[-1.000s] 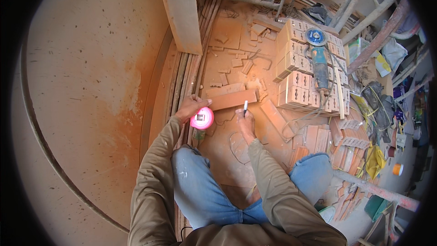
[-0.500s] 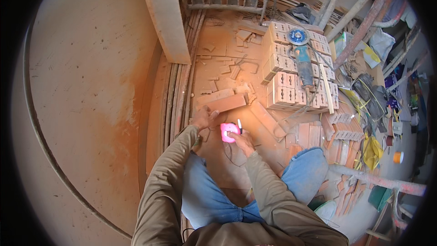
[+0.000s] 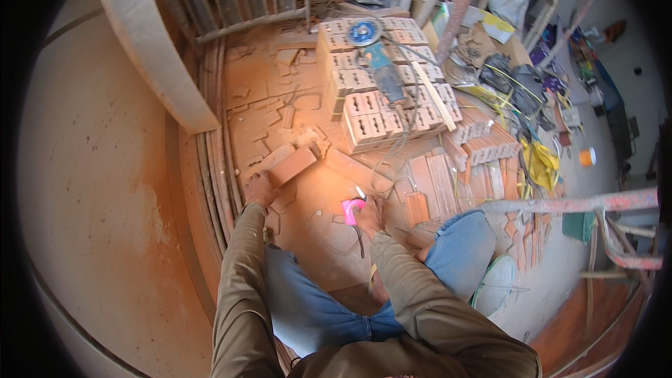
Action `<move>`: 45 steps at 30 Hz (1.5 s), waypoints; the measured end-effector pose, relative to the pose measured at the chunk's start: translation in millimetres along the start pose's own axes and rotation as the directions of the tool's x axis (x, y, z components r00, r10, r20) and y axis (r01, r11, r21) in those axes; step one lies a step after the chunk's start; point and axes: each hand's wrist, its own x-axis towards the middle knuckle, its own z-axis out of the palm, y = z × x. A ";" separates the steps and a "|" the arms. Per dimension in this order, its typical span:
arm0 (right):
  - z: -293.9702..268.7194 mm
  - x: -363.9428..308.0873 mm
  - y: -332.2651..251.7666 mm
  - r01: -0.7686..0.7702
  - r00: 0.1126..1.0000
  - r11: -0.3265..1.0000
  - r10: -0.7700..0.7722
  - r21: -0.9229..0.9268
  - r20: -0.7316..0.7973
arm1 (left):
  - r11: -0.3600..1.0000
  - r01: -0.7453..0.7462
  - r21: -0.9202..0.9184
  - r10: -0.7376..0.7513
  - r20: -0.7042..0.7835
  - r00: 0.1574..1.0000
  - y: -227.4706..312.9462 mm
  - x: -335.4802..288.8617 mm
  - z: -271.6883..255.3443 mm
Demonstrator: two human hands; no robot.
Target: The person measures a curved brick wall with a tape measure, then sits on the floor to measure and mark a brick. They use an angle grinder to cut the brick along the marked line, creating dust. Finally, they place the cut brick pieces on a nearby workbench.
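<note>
My left hand (image 3: 259,190) is at the near left end of a reddish brick (image 3: 293,166), its fingers curled against that end. The brick lies slantwise on the dusty floor, with a paler brick (image 3: 269,159) close behind it. In my right hand (image 3: 372,215) is a bright pink tape measure (image 3: 351,211), partly covered by the fingers. A slim white-tipped stick (image 3: 360,193) pokes up beside it, its lower part hidden by the hand. Another long brick (image 3: 358,170) rests on the floor beyond my right hand.
An angle grinder (image 3: 383,73) with a blue disc lies on a stack of hollow bricks (image 3: 364,126). Cut pieces (image 3: 288,117) litter the floor. Long pipes (image 3: 213,168) run along the left wall. Flat bricks (image 3: 437,182), a yellow bag (image 3: 540,166) and a metal frame (image 3: 581,203) stand right.
My left hand has come onto the brick's end from just in front of it. My right hand has turned, covering more of the tape measure. The whole view has swung to the right.
</note>
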 end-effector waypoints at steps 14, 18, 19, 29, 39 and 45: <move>30.4 -14.2 4.0 -0.118 0.987 0.989 0.126 -0.086 0.102 | 0.952 -0.305 0.033 0.306 -0.168 0.937 47.3 -20.2 4.1; 12.4 -2.2 -2.0 -0.076 0.988 0.995 0.084 -0.060 0.128 | 0.971 -0.236 -0.037 0.227 -0.168 0.959 44.5 -20.0 -5.5; 5.4 -3.0 -3.9 -0.048 0.992 0.998 0.053 -0.044 0.116 | 0.976 -0.207 -0.061 0.195 -0.165 0.967 41.0 -19.3 -5.4; -277.2 -2.4 -74.6 0.643 0.764 0.585 -0.453 0.494 -0.459 | 0.937 -0.150 -0.317 0.036 -0.337 0.941 7.2 0.0 7.7; -351.1 213.4 -29.2 0.073 0.940 0.993 -0.101 -0.098 -0.325 | 0.926 -0.057 -0.374 -0.025 -0.209 0.978 -51.5 -40.4 -10.4; -327.6 247.6 -13.9 0.148 0.945 0.983 -0.172 -0.107 -0.279 | 0.932 -0.012 -0.363 0.010 -0.007 1.000 -52.6 -143.0 -69.8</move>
